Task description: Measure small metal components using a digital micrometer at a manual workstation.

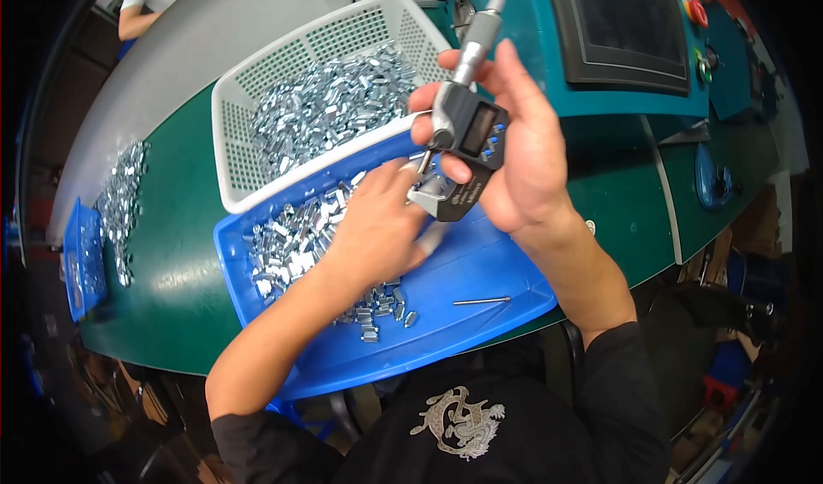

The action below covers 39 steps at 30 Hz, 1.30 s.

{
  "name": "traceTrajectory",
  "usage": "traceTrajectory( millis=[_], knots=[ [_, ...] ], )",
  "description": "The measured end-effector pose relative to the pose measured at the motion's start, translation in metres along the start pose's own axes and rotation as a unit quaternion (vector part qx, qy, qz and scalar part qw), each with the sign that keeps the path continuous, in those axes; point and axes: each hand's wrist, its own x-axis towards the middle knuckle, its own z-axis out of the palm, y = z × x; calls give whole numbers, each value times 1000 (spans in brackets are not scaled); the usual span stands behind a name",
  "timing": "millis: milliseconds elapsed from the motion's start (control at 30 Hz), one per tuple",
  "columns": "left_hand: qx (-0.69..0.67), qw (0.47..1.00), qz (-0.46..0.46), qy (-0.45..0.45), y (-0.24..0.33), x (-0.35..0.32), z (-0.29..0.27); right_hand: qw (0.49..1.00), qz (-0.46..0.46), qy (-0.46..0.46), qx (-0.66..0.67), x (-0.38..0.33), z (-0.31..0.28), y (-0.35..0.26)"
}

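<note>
My right hand (536, 154) grips a digital micrometer (473, 124) with a dark body, a small display and blue buttons. Its silver thimble points up and away, and its frame's open end faces my left hand (377, 227). That hand has its fingers curled together at the micrometer's jaws, over a blue tray (480, 334). What its fingertips hold, if anything, is hidden. Under and around it lie many small shiny metal pieces (296, 240), heaped in the tray's left part. A thin metal pin (482, 300) rests on the tray's bare right side.
Beyond the tray stands a white perforated basket (225, 141) filled with similar metal pieces. At left, more pieces (124, 201) lie beside a small blue bin (83, 261). A teal machine with a dark screen (621, 21) and red button (696, 12) stands far right. Another person's arm (135, 23) shows far left.
</note>
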Motion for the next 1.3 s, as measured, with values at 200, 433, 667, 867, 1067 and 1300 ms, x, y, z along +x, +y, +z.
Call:
traceTrajectory(
  millis=[200,433,667,867,1067,1300],
  knots=[
    [39,999,21,20,-22,25,56,999,7,-31,9,-2,5,4],
    [-21,998,-10,-65,-16,11,31,1000,-8,-8,-23,-3,-3,3],
    [146,984,61,-81,-26,-18,-1,1000,-17,-11,-24,0,0,2],
    [-134,972,-188,44,-11,-26,-31,1000,-20,-11,-14,0,0,5],
    [-542,751,-374,48,-2,-13,-37,999,0,13,-30,-2,-4,4],
    [-565,749,-329,105,5,-19,-41,999,27,27,-24,1,0,7]
  ],
)
